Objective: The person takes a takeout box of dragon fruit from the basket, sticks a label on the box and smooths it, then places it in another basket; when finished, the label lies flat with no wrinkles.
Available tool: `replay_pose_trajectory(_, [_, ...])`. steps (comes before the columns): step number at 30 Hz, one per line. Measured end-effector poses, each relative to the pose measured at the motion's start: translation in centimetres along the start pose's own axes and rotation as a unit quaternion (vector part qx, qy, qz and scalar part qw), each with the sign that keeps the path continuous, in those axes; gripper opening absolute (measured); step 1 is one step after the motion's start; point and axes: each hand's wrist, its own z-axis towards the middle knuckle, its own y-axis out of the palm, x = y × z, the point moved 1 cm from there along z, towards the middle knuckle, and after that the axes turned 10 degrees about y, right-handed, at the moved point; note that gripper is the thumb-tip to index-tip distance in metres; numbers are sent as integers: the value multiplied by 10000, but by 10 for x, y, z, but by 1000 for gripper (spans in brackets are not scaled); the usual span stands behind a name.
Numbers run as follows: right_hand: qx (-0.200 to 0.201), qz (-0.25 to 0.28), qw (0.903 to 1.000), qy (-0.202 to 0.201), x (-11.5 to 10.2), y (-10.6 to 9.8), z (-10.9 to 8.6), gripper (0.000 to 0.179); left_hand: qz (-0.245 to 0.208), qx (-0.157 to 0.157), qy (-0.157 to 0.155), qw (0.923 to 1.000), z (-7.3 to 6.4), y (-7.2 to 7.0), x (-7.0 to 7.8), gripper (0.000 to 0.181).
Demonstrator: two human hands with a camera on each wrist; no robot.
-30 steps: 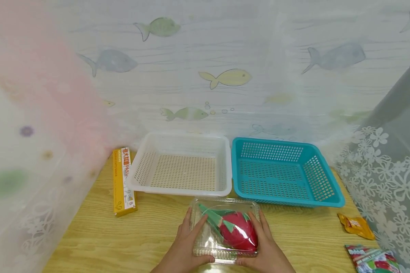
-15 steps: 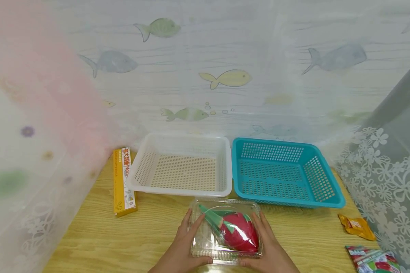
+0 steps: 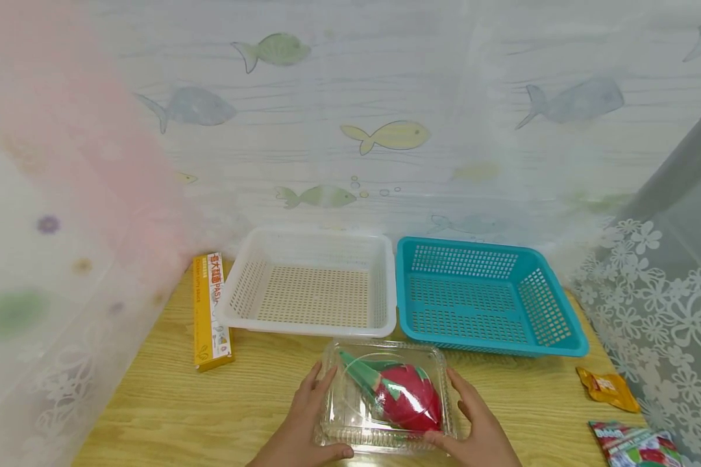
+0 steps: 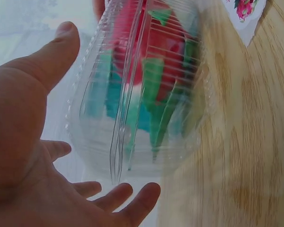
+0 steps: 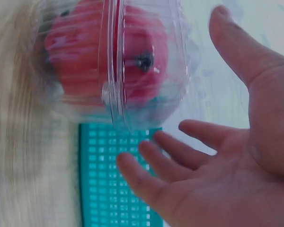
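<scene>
A clear plastic clamshell box [image 3: 340,415] sits on the wooden table at the front middle, its lid down. Through the plastic shows a red fruit-shaped thing [image 3: 413,397] with long green pointed leaves, like a dragon fruit. My left hand [image 3: 304,421] is at the box's left side, fingers spread. On the opposite side is my right hand [image 3: 473,425], thumb near the front corner and fingers extended. Both wrist views show loose, spread fingers around the clamshell box [image 4: 128,137], with no grip on it. The right palm [image 5: 227,165] faces its end.
Behind the box stand a white basket [image 3: 306,327] and a teal basket [image 3: 496,346], side by side. A yellow and white pasta carton [image 3: 213,318] lies left of them. At the right are an orange packet [image 3: 609,389] and a colourful packet [image 3: 637,446].
Both hands have drawn outward from the clamshell box, and their fingers have come off its lid. The box stays in nearly the same place.
</scene>
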Motion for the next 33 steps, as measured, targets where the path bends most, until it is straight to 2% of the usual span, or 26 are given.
replay_pose_trajectory(4, [243, 440, 9985, 226, 2, -4, -1, 85, 39, 220, 323, 9992, -5, -4, -2, 118])
replay_pose_trajectory(7, [391, 895, 9944, 414, 5, -6, -3, 76, 358, 502, 694, 9957, -8, -8, -4, 116])
replay_pose_trajectory(11, [702, 1288, 9889, 240, 8, -7, -6, 66, 579, 826, 730, 9922, -14, -14, -5, 115])
replay_pose_trajectory(14, [898, 1410, 9858, 119, 10, -6, -8, 59, 493, 987, 716, 9913, -19, -20, -6, 113])
replay_pose_trajectory(15, [936, 1431, 9852, 138, 11, -6, -8, 57, 456, 1042, 796, 9903, -20, -22, -7, 112])
replay_pose_trajectory(20, [926, 1626, 9808, 549, 14, -8, -12, 50, 42, 1338, 1247, 9831, -25, -30, -12, 99])
replay_pose_trajectory(22, [967, 1709, 9793, 498, 16, -9, -14, 45, -218, 1453, 1517, 9774, -26, -33, -13, 92])
replay_pose_trajectory(27, [992, 2167, 9710, -171, 27, -11, -19, 34, -990, 1666, 2186, 9564, -31, -38, -13, 69])
replay_pose_trajectory(30, [856, 2524, 9625, -504, 34, -13, -21, 31, -1413, 1652, 2281, 9491, -35, -39, -11, 58])
replay_pose_trajectory(33, [714, 2797, 9542, -783, 41, -14, -22, 31, -1738, 1548, 2264, 9458, -37, -39, -10, 50])
